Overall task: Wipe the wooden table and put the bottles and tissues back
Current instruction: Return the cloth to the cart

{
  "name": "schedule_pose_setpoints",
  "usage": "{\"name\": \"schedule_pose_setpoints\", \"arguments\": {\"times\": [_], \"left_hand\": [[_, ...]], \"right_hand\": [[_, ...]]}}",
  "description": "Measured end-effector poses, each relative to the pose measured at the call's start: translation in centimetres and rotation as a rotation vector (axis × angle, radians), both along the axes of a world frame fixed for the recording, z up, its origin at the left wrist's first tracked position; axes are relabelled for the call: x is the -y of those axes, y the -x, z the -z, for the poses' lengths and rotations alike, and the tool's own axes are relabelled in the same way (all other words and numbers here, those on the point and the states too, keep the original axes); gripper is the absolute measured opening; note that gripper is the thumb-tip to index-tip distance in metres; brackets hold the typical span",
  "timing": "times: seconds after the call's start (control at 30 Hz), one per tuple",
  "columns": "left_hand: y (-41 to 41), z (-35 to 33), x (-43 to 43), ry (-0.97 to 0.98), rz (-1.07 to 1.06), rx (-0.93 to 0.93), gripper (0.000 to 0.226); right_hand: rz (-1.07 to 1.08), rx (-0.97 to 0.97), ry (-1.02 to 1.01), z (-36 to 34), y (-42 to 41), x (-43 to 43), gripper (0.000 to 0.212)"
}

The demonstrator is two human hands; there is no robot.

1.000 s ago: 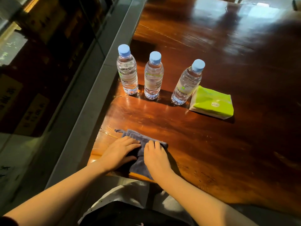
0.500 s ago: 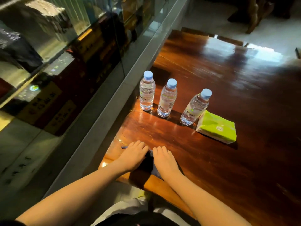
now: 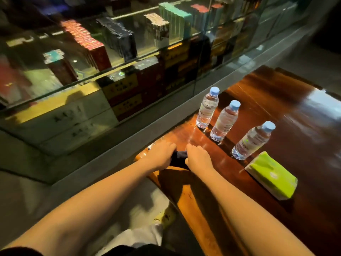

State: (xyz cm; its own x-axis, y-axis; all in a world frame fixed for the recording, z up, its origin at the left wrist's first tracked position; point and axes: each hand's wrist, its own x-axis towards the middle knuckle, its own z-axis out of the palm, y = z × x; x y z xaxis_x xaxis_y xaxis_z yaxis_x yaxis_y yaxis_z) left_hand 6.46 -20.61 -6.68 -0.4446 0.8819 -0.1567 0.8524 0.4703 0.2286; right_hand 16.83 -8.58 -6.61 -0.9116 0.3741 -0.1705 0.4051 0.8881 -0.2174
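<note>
While the big wooden bench (image 3: 273, 108) is getting wiped at its near corner, three bottles (image 3: 224, 122) and green tissues (image 3: 273, 175) are sitting close by. Left hand (image 3: 161, 156) and right hand (image 3: 199, 159) are pressing flat fingers on a dark cloth (image 3: 179, 159), probably needing to push it forward next.

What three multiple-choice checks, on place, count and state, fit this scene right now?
1. The green tissue pack lies: A on the floor; B beside the nearest bottle; C on a shelf.
2. How many bottles stand on the table? A two; B three; C four.
3. The left hand and right hand: A lifted clear; B rest on the dark cloth; C each hold a cup.
Key: B, the pack sits at the row's near end; B, three blue caps show; B, straight fingers lie over the cloth.
</note>
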Motion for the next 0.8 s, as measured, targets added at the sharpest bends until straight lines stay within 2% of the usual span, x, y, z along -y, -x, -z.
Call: {"name": "schedule_pose_setpoints", "arguments": {"times": [0.2, 0.47, 0.8], "left_hand": [[-1.1, -2.7, 6.4, 0.017, -0.301, -0.036, 0.022], [-2.9, -6.9, 19.3, 0.046, -0.633, -0.048, 0.024], [-8.0, -11.1, 31.5, -0.06, -0.937, -0.162, 0.025]], "right_hand": [[-0.255, -0.02, 0.083, -2.1, 2.3, 3.1, 0.026], [-0.717, -0.085, 0.075, -5.4, 6.1, 13.1, 0.023], [-1.024, -0.218, 0.126, -8.9, 7.3, 24.9, 0.028]]}}
